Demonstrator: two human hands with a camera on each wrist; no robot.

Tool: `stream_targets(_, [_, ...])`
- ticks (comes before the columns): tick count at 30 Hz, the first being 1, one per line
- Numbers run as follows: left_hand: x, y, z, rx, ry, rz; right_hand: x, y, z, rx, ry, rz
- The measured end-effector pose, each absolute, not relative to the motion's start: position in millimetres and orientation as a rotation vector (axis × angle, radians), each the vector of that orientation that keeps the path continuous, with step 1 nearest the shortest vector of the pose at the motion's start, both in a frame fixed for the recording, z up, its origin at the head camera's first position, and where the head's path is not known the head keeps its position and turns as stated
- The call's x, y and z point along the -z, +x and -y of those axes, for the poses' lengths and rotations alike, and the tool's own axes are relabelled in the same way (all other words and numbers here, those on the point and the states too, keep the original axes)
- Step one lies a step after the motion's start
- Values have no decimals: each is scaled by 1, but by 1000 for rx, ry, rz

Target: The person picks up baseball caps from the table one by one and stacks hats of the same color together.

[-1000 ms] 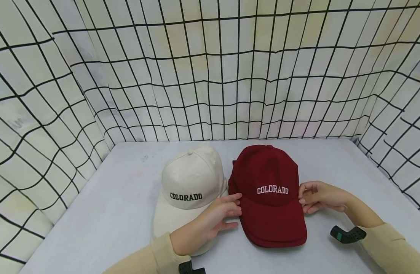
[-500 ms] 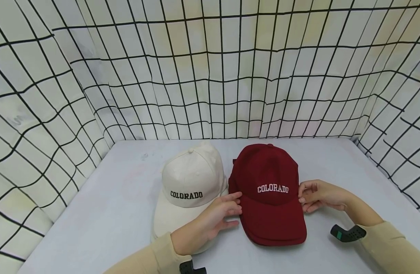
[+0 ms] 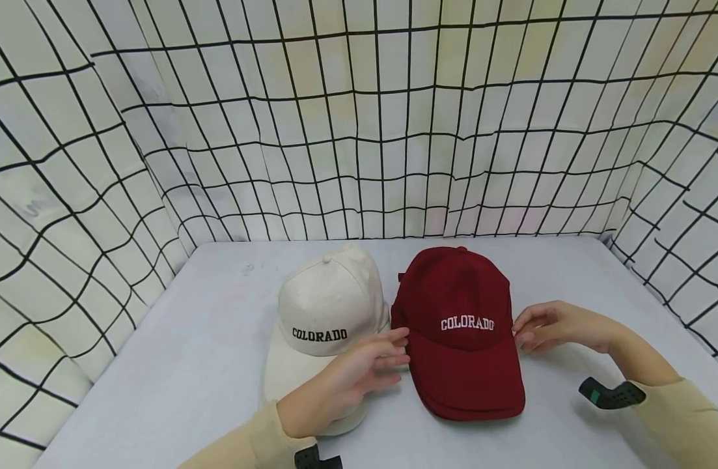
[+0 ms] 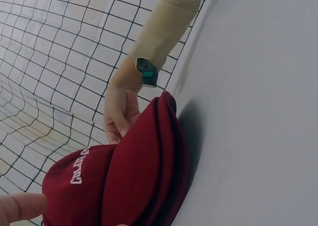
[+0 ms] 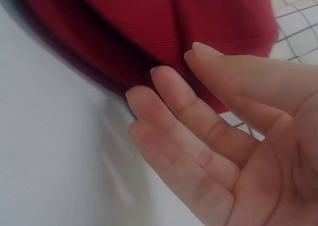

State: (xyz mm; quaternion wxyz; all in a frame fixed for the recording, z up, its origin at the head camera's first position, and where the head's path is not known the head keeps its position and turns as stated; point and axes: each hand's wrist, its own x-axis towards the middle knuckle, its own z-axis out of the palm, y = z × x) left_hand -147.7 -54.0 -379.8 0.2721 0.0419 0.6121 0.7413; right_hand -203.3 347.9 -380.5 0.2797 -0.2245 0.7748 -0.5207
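A dark red baseball cap (image 3: 461, 326) with white COLORADO lettering lies on the table, brim toward me. To its left is a cream baseball cap (image 3: 320, 316) lettered in black, its brim partly hidden behind my left forearm. My left hand (image 3: 364, 368) lies over the cream cap's side, relaxed fingers reaching the red cap's left edge. At the red cap's right edge, my right hand (image 3: 560, 326) has loosely bent fingers, with the fingertips right beside the fabric. The left wrist view shows the red brim (image 4: 144, 161) with layered edges, like more than one brim stacked.
The white table (image 3: 177, 365) carries both caps near its middle. Black netting (image 3: 382, 140) over pale walls encloses the back and both sides. A black wrist device (image 3: 612, 395) sits at my right sleeve, and another (image 3: 317, 458) at my left.
My right hand has eased outward to the right, its fingers loosening from the red cap's edge. My left hand has drawn back slightly to the left. Both caps stay in place.
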Motion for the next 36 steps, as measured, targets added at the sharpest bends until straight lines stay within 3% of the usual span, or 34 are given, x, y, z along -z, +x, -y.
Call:
stream_targets(22, [302, -146, 148, -1963, 642, -2184, 350, -186, -359, 1661, -699, -2681])
stream_targets(29, [298, -153, 178, -1932, 747, -2581, 350, -191, -358, 1603, -565, -2944])
stream_targets(36, [316, -182, 207, -1536, 740, -3153, 353, -196, -357, 1380, -389, -3247])
